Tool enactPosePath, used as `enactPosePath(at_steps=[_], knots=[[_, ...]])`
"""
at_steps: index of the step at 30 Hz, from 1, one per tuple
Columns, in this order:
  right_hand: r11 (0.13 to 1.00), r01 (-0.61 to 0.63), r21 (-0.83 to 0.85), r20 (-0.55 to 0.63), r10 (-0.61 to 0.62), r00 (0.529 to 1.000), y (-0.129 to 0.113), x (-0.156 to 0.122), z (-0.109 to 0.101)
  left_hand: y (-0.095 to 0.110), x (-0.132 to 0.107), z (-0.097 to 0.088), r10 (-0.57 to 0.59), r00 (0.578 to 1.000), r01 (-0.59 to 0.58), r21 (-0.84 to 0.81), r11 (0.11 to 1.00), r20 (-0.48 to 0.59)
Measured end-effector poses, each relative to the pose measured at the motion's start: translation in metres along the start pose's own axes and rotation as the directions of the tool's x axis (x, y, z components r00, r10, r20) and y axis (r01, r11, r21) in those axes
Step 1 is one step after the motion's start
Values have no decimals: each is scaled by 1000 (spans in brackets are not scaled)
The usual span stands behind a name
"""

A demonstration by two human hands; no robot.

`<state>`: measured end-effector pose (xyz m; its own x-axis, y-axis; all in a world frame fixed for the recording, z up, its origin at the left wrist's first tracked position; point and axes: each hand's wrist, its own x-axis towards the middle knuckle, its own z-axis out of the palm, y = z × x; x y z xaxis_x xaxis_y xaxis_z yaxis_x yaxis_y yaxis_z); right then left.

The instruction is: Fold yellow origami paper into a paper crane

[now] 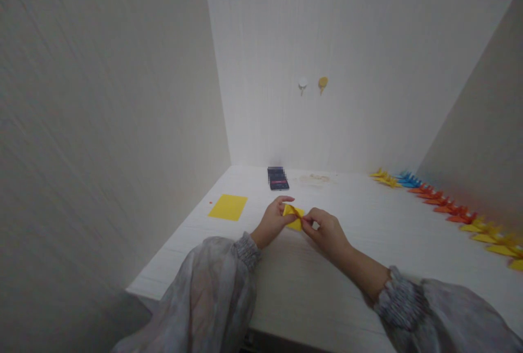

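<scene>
A small piece of folded yellow paper (295,224) is held just above the table, between my two hands. My left hand (275,221) grips its left side, thumb across the front and index finger stretched along the back. At its right edge, the thumb and fingertips of my right hand (327,231) pinch the paper. One flap stands raised and looks darker than the rest. Fingers cover parts of the folds. To the left, a flat yellow paper square (227,207) lies on the table.
A phone (278,179) lies near the back wall. Along the right side runs a row of folded paper figures in yellow, blue and red (433,198). Two hooks (322,83) are fixed on the back wall. The white table (310,298) meets walls at left, back and right.
</scene>
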<state>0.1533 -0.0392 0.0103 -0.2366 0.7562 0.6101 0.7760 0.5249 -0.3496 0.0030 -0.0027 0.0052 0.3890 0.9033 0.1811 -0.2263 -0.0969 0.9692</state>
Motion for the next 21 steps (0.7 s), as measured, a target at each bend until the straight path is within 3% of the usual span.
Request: enactPosePath(at_steps=[6, 13, 17, 21], knots=[[1000, 27, 12, 25, -27, 999, -2, 0, -1, -4, 3, -2, 53, 999, -53, 20, 998, -8], [993, -86, -77, 46, 90, 995, -3, 0, 1, -4, 0, -2, 51, 999, -51, 191, 980, 3], [986, -163, -25, -6, 163, 987, 2, 0, 2, -1, -2, 0, 52, 997, -59, 147, 987, 52], [986, -163, 41, -49, 165, 985, 6, 0, 4, -1, -2, 1, 59, 997, -65, 146, 987, 43]])
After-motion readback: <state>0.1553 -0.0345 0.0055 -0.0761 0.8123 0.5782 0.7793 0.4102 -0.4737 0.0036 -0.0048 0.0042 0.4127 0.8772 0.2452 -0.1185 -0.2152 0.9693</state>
